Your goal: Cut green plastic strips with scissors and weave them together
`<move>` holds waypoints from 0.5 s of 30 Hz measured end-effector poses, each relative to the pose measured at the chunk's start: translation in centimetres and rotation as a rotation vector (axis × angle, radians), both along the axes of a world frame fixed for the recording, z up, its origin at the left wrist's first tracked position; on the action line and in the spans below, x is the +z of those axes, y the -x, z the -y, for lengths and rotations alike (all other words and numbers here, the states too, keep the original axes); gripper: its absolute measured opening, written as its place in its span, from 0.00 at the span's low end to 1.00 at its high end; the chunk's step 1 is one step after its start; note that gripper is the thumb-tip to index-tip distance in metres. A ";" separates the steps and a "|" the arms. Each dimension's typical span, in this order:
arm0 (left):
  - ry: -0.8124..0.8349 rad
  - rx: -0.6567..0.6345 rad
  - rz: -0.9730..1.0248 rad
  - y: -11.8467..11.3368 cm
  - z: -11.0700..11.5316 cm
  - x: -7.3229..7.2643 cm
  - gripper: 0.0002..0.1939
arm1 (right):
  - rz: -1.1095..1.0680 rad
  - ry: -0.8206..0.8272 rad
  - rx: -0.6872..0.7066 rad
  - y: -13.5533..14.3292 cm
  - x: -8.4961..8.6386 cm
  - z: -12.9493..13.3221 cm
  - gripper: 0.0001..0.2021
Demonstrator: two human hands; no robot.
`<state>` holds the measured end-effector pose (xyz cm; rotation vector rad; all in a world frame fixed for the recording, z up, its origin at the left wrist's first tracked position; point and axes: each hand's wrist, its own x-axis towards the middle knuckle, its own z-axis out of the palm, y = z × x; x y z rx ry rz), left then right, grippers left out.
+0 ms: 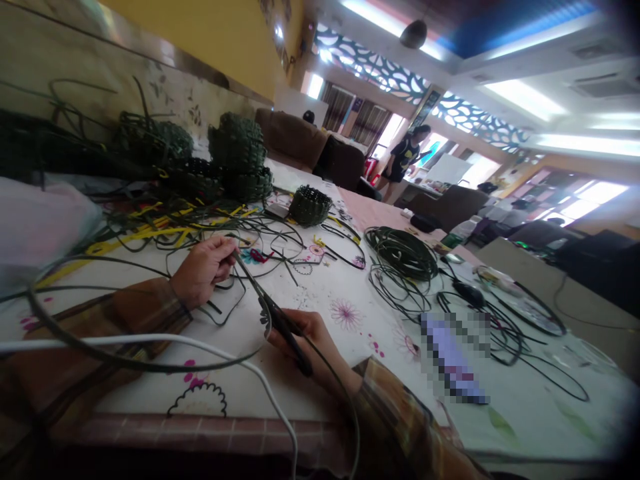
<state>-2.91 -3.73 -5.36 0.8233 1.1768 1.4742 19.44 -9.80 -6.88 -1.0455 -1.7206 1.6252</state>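
Note:
My right hand (317,343) is wrapped round the black handles of a pair of scissors (270,303), whose blades point up and left. My left hand (205,270) is pinched at the blade tips, on the end of a dark green strip. What exactly lies between its fingertips is too small to make out. A long dark green strip (145,363) loops in front of both forearms and passes by my right hand. Loose green strips (285,233) and yellow strips (150,230) lie on the flowered white cloth (345,313) beyond my hands.
Dark green woven baskets (237,150) are stacked at the back left, with a small basket (310,205) nearer the middle. Coiled green strips (403,253) lie to the right, near a pixelated purple object (453,360). A white cable (225,353) crosses in front. A person (404,157) stands far off.

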 end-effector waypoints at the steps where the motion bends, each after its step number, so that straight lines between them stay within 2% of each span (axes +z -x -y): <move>1: -0.007 0.005 0.005 0.1 -0.1 0.0 0.08 | 0.010 -0.007 -0.007 0.0 0.0 0.0 0.19; 7: -0.029 0.065 -0.001 0.5 -0.1 0.4 0.11 | 0.038 -0.011 -0.010 0.1 0.0 0.0 0.16; 15: -0.001 -0.014 -0.026 0.2 0.3 0.1 0.14 | -0.025 0.039 -0.020 0.0 -0.2 -0.3 0.15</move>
